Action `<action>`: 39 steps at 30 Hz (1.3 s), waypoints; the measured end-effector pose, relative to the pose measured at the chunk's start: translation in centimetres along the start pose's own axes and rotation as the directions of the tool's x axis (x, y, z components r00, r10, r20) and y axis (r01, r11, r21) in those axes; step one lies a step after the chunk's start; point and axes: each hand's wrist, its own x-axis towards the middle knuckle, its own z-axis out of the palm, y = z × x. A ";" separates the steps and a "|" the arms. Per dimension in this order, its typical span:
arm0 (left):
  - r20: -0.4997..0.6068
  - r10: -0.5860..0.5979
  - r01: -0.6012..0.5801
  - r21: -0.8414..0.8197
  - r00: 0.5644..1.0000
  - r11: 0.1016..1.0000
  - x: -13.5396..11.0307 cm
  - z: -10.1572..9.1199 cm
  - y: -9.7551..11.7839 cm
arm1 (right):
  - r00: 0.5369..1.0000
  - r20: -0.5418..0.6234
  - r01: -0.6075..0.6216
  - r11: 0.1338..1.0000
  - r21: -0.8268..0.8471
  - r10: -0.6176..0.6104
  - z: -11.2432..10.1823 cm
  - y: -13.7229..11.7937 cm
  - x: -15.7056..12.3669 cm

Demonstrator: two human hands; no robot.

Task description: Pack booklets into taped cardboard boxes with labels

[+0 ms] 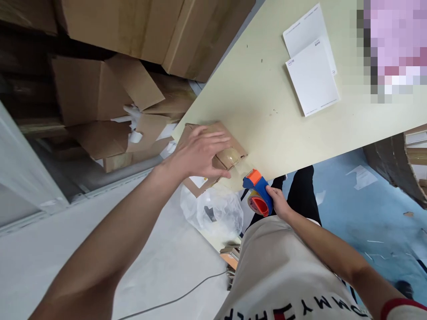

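Observation:
A small brown cardboard box (pixel 231 137) lies at the table's near corner. My left hand (pixel 203 153) rests across its top, fingers stretched out and thumb apart; it hides much of the box. Clear tape (pixel 231 156) runs over the box's right end and seems to stretch toward a blue and orange tape dispenser (pixel 258 184). That dispenser is gripped by the handle in my right hand (pixel 278 202), just off the table edge. A roll of tape (pixel 255 202) sits in it. Under the box's near side hangs a translucent plastic bag (pixel 216 211).
Two white flat boxes (pixel 313 80) overlap farther along the cream table (pixel 267 98). Large cartons (pixel 133 26) and an open carton (pixel 83 89) with paper scraps stand at the left. Another carton (pixel 387 160) is at the right. A grey cable (pixel 176 302) crosses below.

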 end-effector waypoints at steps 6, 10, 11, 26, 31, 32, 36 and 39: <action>-0.178 -0.156 0.145 -0.078 0.972 0.986 -2.1 2.8 -3.1 | 0.999 0.009 0.053 0.998 -0.036 -0.053 0.5 -2.8 1.9; -0.324 -0.529 0.495 -0.186 0.784 0.849 -2.0 3.2 -4.7 | 0.978 0.141 0.177 0.967 -0.183 -0.152 2.2 -8.6 3.8; -0.336 -0.626 0.578 -0.243 0.703 0.779 -1.9 3.2 -5.0 | 0.969 0.177 0.215 0.947 -0.240 -0.175 2.8 -10.4 4.4; -0.396 -0.599 0.340 -0.553 0.696 0.761 -0.3 4.1 -2.3 | 0.886 0.462 0.444 0.378 -0.812 -0.049 4.7 -24.1 5.8; -0.354 -0.664 0.446 -0.527 0.658 0.723 0.2 4.0 -2.1 | 0.892 0.444 0.445 0.321 -0.836 -0.082 3.3 -23.1 4.4; -0.350 -0.677 0.464 -0.525 0.647 0.714 0.2 4.0 -2.0 | 0.902 0.424 0.430 0.296 -0.853 -0.088 2.9 -22.9 3.8; -0.351 -0.705 0.489 -0.530 0.617 0.692 0.1 4.0 -1.5 | 0.936 0.328 0.349 0.208 -0.914 -0.128 0.2 -20.6 -0.1; -0.366 -0.711 0.478 -0.549 0.600 0.686 0.1 4.2 -1.2 | 0.958 0.254 0.279 0.219 -0.935 -0.136 -3.1 -17.3 -3.6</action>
